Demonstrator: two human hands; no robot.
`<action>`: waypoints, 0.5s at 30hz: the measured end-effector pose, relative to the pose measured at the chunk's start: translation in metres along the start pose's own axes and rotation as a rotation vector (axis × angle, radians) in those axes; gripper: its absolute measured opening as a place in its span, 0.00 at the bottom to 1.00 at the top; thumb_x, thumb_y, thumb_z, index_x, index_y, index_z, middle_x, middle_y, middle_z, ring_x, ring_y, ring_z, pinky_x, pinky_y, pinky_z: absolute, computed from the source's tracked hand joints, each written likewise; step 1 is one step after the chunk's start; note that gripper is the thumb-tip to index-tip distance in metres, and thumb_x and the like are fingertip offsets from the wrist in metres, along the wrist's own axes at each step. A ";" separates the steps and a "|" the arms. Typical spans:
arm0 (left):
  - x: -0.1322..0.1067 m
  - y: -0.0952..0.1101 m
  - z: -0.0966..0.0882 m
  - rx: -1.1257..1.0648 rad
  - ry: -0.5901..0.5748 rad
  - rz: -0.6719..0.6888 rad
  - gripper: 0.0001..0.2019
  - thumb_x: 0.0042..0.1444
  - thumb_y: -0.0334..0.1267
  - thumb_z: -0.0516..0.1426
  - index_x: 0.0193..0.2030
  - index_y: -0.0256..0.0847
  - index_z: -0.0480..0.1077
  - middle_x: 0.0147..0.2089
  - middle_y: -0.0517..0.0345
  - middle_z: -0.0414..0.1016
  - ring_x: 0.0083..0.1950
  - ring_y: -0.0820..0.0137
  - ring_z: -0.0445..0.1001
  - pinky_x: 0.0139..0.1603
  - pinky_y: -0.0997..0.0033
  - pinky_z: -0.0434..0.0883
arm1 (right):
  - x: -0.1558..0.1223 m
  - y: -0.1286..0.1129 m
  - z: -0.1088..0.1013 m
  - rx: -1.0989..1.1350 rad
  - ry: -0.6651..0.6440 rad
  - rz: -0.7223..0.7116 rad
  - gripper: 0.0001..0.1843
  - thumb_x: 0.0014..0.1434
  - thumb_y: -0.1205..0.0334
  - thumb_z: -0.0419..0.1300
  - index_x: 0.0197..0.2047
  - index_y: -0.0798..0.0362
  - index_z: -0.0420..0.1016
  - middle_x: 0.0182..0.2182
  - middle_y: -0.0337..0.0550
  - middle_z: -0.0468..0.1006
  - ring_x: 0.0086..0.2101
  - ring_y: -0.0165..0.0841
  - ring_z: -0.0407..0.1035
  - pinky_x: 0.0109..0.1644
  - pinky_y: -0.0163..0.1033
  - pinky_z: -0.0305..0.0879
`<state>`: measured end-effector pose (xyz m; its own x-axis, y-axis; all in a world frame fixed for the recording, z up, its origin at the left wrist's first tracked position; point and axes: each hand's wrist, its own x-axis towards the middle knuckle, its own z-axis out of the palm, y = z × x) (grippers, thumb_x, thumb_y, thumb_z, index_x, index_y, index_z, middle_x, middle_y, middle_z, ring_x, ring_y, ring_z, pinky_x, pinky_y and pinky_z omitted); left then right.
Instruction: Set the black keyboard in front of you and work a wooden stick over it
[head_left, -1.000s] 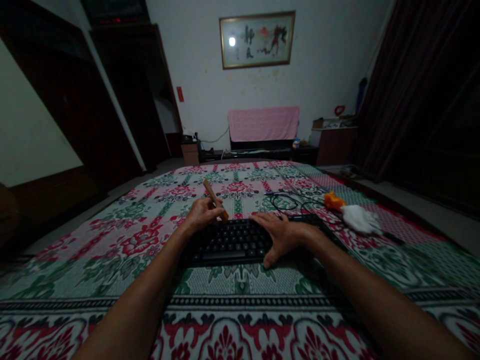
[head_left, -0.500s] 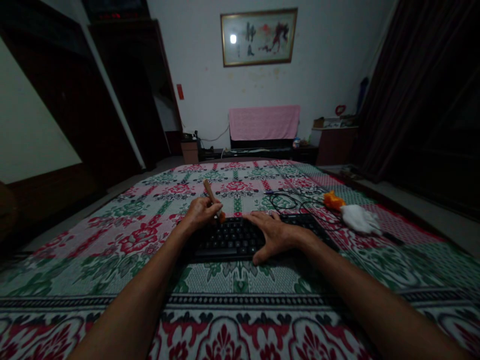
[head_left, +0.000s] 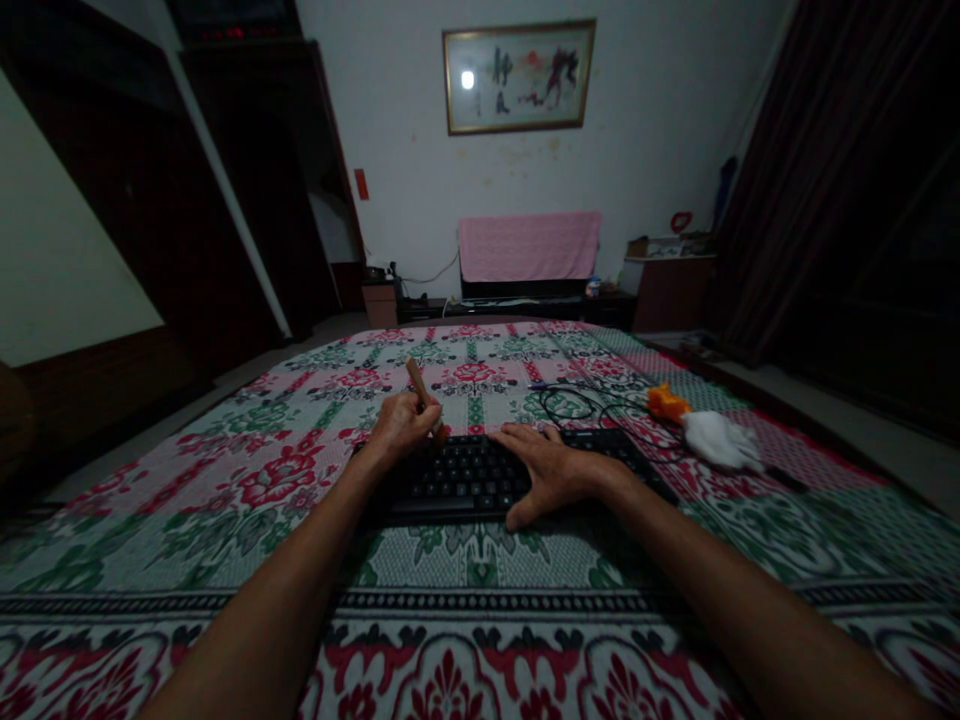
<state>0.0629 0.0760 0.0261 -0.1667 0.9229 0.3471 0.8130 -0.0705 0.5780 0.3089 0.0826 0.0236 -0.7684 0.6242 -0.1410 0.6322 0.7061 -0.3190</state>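
Observation:
A black keyboard (head_left: 457, 478) lies on a bed covered with a red, green and white floral spread (head_left: 225, 480). My left hand (head_left: 401, 424) is closed round a small wooden-handled brush (head_left: 420, 388), its tip down at the keyboard's far left rows. My right hand (head_left: 551, 470) lies flat on the keyboard's middle, fingers stretched out, holding it down. The keyboard's black cable (head_left: 577, 400) coils on the spread just behind it.
An orange object (head_left: 667, 402) and a white fluffy cloth or duster (head_left: 718, 440) lie to the right of the keyboard. Beyond the bed stand a low cabinet draped in pink cloth (head_left: 529, 246), dark wardrobes at left and dark curtains at right.
The brush tip has shifted slightly left along the far key rows. My right hand has stayed on the keyboard. The view has tipped a little.

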 end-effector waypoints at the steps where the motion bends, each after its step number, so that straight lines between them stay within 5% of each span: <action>1: -0.001 0.000 0.001 0.012 -0.007 0.017 0.13 0.50 0.42 0.51 0.31 0.38 0.74 0.27 0.54 0.77 0.30 0.67 0.75 0.29 0.74 0.67 | 0.000 0.000 0.000 0.002 -0.004 0.002 0.64 0.34 0.38 0.65 0.67 0.53 0.40 0.65 0.55 0.40 0.63 0.54 0.32 0.61 0.64 0.21; 9: -0.002 -0.002 0.002 0.016 0.122 0.012 0.14 0.51 0.43 0.51 0.35 0.37 0.74 0.27 0.54 0.77 0.30 0.67 0.75 0.33 0.72 0.69 | -0.001 -0.002 -0.002 0.002 -0.015 0.013 0.64 0.34 0.38 0.65 0.67 0.54 0.39 0.66 0.56 0.39 0.63 0.53 0.32 0.62 0.64 0.21; 15: -0.005 0.008 0.012 -0.098 0.015 0.005 0.12 0.49 0.44 0.55 0.33 0.38 0.74 0.28 0.56 0.77 0.29 0.68 0.75 0.30 0.73 0.69 | 0.001 0.003 0.001 0.007 -0.010 -0.001 0.63 0.35 0.38 0.64 0.67 0.51 0.39 0.66 0.53 0.39 0.63 0.52 0.30 0.62 0.63 0.20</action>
<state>0.0768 0.0755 0.0197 -0.1720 0.9168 0.3605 0.7555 -0.1121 0.6454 0.3097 0.0847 0.0214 -0.7699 0.6203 -0.1498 0.6308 0.7044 -0.3253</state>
